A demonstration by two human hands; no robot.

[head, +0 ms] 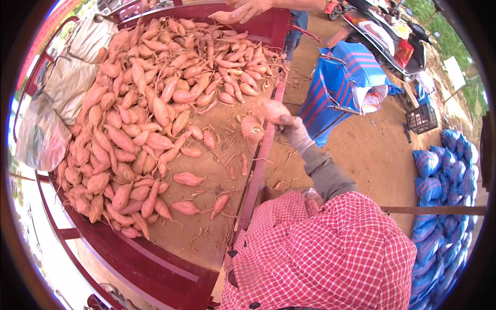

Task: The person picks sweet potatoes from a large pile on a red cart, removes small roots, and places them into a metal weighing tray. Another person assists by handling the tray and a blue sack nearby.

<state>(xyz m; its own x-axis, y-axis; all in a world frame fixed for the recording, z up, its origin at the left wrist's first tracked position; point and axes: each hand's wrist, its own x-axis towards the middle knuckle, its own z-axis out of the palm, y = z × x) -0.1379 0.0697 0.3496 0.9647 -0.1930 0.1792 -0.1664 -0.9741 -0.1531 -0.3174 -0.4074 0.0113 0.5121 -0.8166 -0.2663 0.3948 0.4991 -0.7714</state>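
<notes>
My right hand (296,131), in a pale glove, grips a plump pink sweet potato (274,111) over the side rail (255,186) of a red cart bed. A thick sweet potato with a pale broken end (252,128) lies just below it, against the rail. My left hand is out of view. Across the bed spreads a large heap of sweet potatoes (155,97), many with thin roots attached. A few single ones, such as a small sweet potato (188,178), rest on the bare bed floor (186,236) nearer to me.
Another person's hand (252,8) holds a sweet potato (226,17) over the far end. Right of the rail, a blue striped woven bag (321,93) stands on a frame. Filled blue sacks (441,217), a black crate (422,118) and a scooter (383,42) stand farther right. White sacks (71,85) line the left.
</notes>
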